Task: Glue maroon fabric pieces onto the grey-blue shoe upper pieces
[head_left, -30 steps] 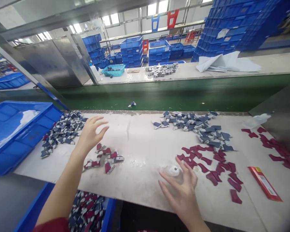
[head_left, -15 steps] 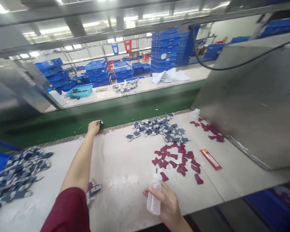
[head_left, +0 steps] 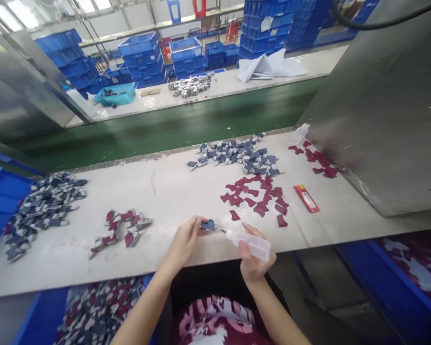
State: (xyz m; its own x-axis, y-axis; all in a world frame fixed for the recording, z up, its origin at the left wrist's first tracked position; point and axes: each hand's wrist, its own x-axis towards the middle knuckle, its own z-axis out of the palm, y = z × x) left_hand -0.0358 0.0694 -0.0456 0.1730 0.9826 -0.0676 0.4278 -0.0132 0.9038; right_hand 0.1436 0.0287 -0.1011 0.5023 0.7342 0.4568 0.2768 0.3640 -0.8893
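At lower centre, the squeeze bottle is sloping slightly down rightward along its long axis, its nozzle pointing left toward a dark-blue piece. The right hand is wrapping its fingers round the bottle; the left hand, angling up from below, is pinching the piece between its fingers. A blue bin at lower left is holding blue and maroon parts, a turquoise basket at upper left small dark bits.
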